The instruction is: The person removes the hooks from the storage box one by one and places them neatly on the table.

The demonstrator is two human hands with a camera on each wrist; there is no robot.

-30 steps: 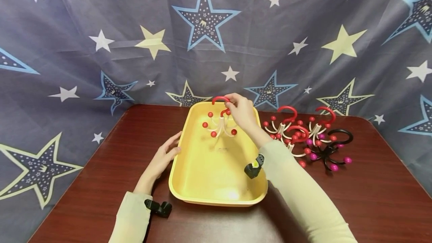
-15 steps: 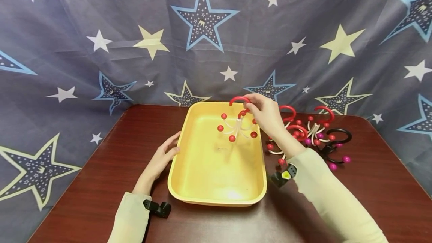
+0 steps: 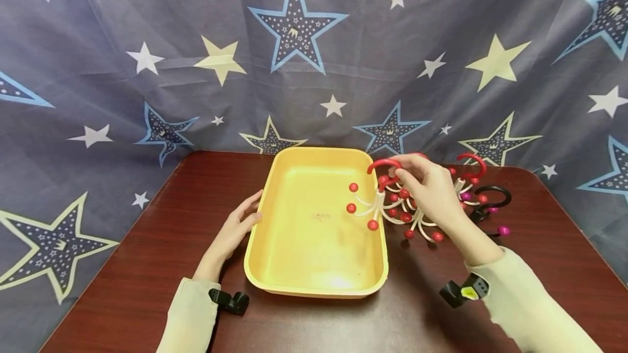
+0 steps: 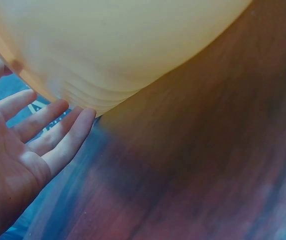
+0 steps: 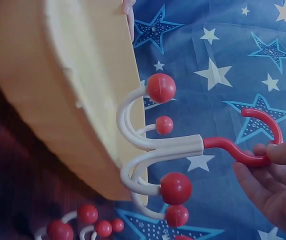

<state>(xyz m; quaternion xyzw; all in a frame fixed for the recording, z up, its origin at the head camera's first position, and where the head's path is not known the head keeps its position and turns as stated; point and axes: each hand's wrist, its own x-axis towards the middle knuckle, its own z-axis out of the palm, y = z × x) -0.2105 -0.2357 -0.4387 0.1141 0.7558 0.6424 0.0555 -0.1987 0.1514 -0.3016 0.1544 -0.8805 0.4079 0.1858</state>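
Observation:
My right hand [image 3: 432, 189] pinches the red hook of a multi-arm hanger [image 3: 380, 203], a white stem with curved arms tipped in red balls. In the head view the hanger hangs over the right rim of a yellow plastic tray [image 3: 319, 255], its hook uppermost. The right wrist view shows thumb and fingers on the hook [image 5: 253, 160]. My left hand [image 3: 235, 230] touches the tray's left side. In the left wrist view its fingers [image 4: 68, 142] reach out nearly straight along the tray's outer wall [image 4: 133, 45].
Right of the tray lie several similar hangers, partly hidden behind my right hand. One red-hooked hanger [image 3: 483, 170] is farther back; a black hanger [image 3: 505, 195] with magenta balls sits near it. A star-patterned cloth [image 3: 333, 70] hangs behind the dark wooden table [image 3: 167, 222].
My right hand has carried the hanger rightward and slightly lower, from above the tray's inside to its right rim. My left hand stays at the tray.

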